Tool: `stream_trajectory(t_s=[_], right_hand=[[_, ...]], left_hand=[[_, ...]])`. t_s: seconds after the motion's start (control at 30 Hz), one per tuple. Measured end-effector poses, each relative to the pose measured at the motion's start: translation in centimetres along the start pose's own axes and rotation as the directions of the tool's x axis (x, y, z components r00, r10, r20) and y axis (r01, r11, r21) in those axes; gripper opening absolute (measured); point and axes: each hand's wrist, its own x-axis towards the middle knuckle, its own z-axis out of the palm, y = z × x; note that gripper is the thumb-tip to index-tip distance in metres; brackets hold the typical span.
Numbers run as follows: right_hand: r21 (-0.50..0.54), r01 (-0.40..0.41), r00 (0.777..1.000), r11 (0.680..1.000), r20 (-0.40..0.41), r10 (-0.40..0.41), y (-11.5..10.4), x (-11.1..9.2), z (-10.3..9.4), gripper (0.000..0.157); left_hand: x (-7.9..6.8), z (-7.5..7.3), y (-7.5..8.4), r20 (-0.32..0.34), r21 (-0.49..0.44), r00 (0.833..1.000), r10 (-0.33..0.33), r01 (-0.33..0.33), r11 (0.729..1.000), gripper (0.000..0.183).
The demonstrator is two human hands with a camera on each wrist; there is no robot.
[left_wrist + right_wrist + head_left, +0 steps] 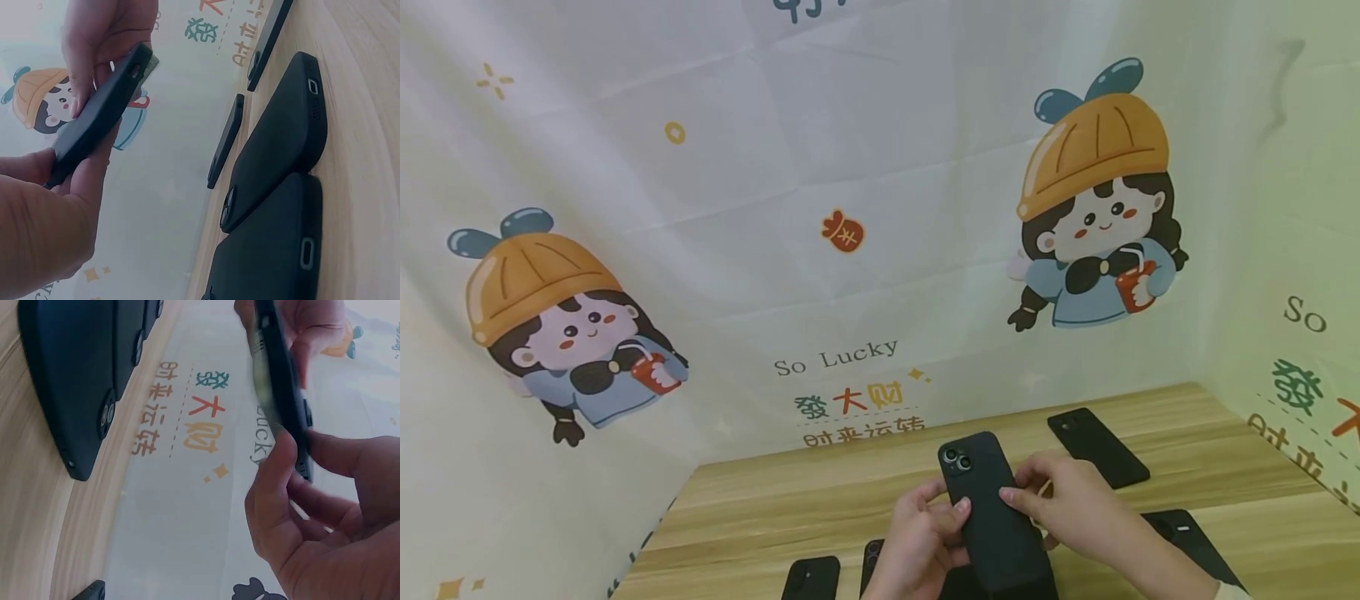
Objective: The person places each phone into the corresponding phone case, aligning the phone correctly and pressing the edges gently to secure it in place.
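A phone in a black case (1000, 533), with two round camera lenses at its upper corner, is held up between both hands, its back toward the head view. My left hand (917, 542) grips its left edge, thumb on the back. On the opposite edge, my right hand (1067, 500) pinches it with thumb and fingers. The left wrist view shows the held phone (100, 119) edge-on above the table, a pale flat strip (149, 70) showing at its port end. In the right wrist view, a pale, blurred face (262, 381) lies along one side of it.
Several black phones lie on the wooden table (760, 500): one at the back right (1097, 446), one by the right forearm (1198, 542), one at the front left (812, 577). Another (872, 558) is partly behind the left hand. A printed cloth (737, 275) hangs behind.
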Motion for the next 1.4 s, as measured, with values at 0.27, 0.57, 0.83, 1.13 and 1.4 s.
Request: stream_trajectory(t_s=[0.27, 0.57, 0.83, 1.13, 1.4], right_hand=[[-0.108, 0.011, 1.000, 0.994, 0.019, -0.010, 0.1, -0.1, 0.0, 0.027], [-0.009, 0.091, 0.989, 0.996, 0.120, -0.089, 0.7, -0.1, -1.1, 0.035], [0.224, 0.044, 0.964, 0.974, 0.245, -0.100, 0.6, 0.1, -2.3, 0.038], [0.467, -0.098, 0.924, 0.879, 0.371, -0.094, 1.0, 0.5, -3.1, 0.030], [0.580, -0.183, 0.856, 0.794, 0.491, -0.162, 1.1, 0.4, -3.7, 0.029]], left_hand=[[-0.1, 0.2, 0.1, -0.018, 0.016, 1.000, 0.013, -0.013, 1.000, 0.044], [-0.1, 0.3, 0.0, 0.013, 0.012, 1.000, 0.012, -0.012, 1.000, 0.042], [-0.4, 0.4, 0.4, 0.102, -0.050, 0.995, -0.015, 0.021, 0.999, 0.040], [-1.3, 0.1, 1.5, 0.274, -0.048, 0.959, -0.075, 0.092, 0.995, 0.052], [-1.9, -0.1, 2.6, 0.368, 0.041, 0.916, -0.159, 0.155, 0.987, 0.045]])
